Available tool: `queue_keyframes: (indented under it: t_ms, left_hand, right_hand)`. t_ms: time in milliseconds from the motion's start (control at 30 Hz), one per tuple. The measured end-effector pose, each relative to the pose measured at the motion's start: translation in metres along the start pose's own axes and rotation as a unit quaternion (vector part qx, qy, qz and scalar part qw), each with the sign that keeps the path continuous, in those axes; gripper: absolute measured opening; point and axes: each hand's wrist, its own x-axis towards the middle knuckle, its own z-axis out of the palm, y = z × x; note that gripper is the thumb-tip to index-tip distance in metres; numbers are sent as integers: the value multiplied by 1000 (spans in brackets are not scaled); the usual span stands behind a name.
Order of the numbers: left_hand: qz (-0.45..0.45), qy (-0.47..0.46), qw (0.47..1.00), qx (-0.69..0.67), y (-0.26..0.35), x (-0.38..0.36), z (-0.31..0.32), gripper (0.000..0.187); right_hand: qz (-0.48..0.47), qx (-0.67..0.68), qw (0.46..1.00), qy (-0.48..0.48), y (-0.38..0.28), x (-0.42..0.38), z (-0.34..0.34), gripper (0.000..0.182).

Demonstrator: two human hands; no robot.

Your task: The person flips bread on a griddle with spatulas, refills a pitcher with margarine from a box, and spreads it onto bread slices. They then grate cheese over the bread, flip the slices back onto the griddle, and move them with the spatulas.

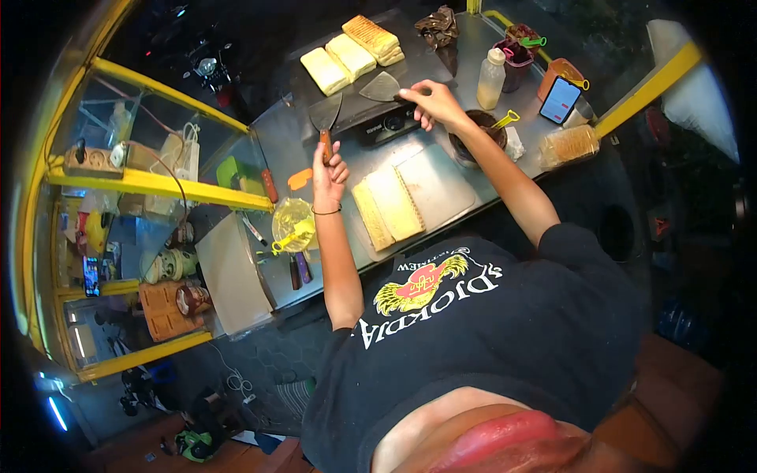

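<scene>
My left hand (331,169) is closed around the wooden handle of a scraper (326,117), its metal blade pointing at the front left edge of the griddle (430,67). My right hand (435,104) pinches the dark handle of a second scraper (381,87), whose wide triangular blade is over the griddle's front part. Behind the blades, slabs of bread (325,71) lie side by side on the griddle; the farthest one (374,34) has a browned, striped top. Nearer me, two pale bread slabs (392,206) lie side by side on a cutting board (448,185).
On the right stand a squeeze bottle (490,79), a dark tub (479,139), a phone (560,100) and wrapped bread (569,147). A crumpled dark bag (438,28) lies behind the griddle. To the left are a yellowish bowl (292,221) and a yellow-framed glass case (158,183).
</scene>
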Motion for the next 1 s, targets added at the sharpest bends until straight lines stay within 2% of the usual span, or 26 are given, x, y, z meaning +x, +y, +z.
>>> queue_keyframes:
  t_ms: [33,67,100,167,200,267,333,467,533,567,600,633,667,733,800,867,933,1000]
  left_hand:
    - [23,80,994,67,-1,6,5,37]
    - [23,81,994,73,2,6,7,37]
    - [50,111,976,178,8,-1,25,37]
    - [106,192,911,350,17,-6,56,36]
    - [110,193,910,350,20,-7,68,36]
    - [153,214,865,427,25,-8,90,38]
    - [175,207,851,450,28,3,101,39]
    - [180,214,830,483,37,37,110,40]
    - [191,207,811,513,37,62,110,39]
    - [188,206,813,511,34,78,110,39]
    - [237,200,778,546,31,95,110,41]
    - [286,192,739,579,29,106,112,44]
    - [283,189,739,582,28,113,113,44]
    - [281,233,619,695,32,118,126,46]
    - [259,239,621,700,36,123,131,46]
    - [271,230,584,730,40,131,121,46]
    - [262,221,583,737,39,135,124,46]
    - [246,203,567,759,32,135,129,46]
  right_hand:
    - [12,-11,1000,-7,0,11,-2,56]
    - [26,-23,999,-15,2,20,-4,53]
    - [24,-19,999,-15,0,27,-9,53]
    - [73,113,988,-78,-2,39,-25,46]
    - [63,160,981,-92,6,54,-34,41]
    - [71,163,982,-70,4,72,-50,36]
    - [9,48,998,-26,-20,67,-65,30]
    - [-196,-37,978,56,-43,76,-114,21]
    - [-214,-74,971,79,-49,86,-121,18]
    - [-234,-123,961,82,-48,94,-113,18]
    - [-253,-171,948,86,-42,98,-104,20]
    - [-383,-284,872,109,-46,90,-89,25]
    - [-326,-325,887,38,-49,75,-82,30]
    - [-351,-297,887,47,-45,70,-78,28]
    - [-165,-133,977,34,-49,73,-92,25]
    - [-94,-54,993,45,-38,98,-109,28]
    - [-44,-8,998,47,-32,110,-105,29]
    - [-51,58,997,31,-22,128,-85,28]
